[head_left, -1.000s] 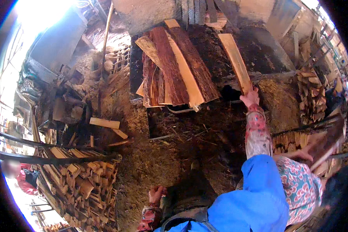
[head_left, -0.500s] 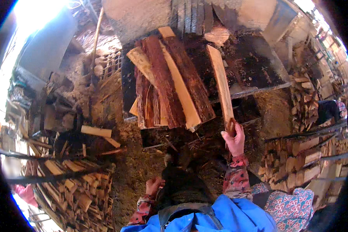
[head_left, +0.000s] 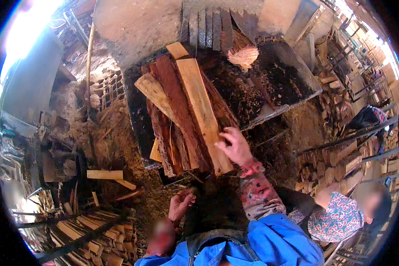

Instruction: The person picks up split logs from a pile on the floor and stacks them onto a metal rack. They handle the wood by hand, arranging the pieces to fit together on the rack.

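Observation:
A stack of bark-covered slabs (head_left: 170,95) lies on a dark metal table in front of me. On top of it rests a pale sawn plank (head_left: 199,106), flat and running away from me. My right hand (head_left: 237,145) is at the near right edge of this plank, fingers bent and apart, gripping nothing. Low in front of my body hangs my left hand (head_left: 181,204), its fingers loosely curled and apart with nothing seen in them. Beyond the stack, a log (head_left: 243,56) shows its cut end below dark hanging strips (head_left: 206,29).
The dark metal table (head_left: 292,75) has sawdust and bark bits on it. Split wood is heaped at lower left (head_left: 88,235) and right (head_left: 337,164). Loose offcuts (head_left: 104,174) lie at left. A person in a patterned garment (head_left: 334,217) is close at my right.
My right hand has brought the plank leftward onto the stack and let go of it. The log has come further out from the strips. My view has shifted, and my left hand's fingers have loosened.

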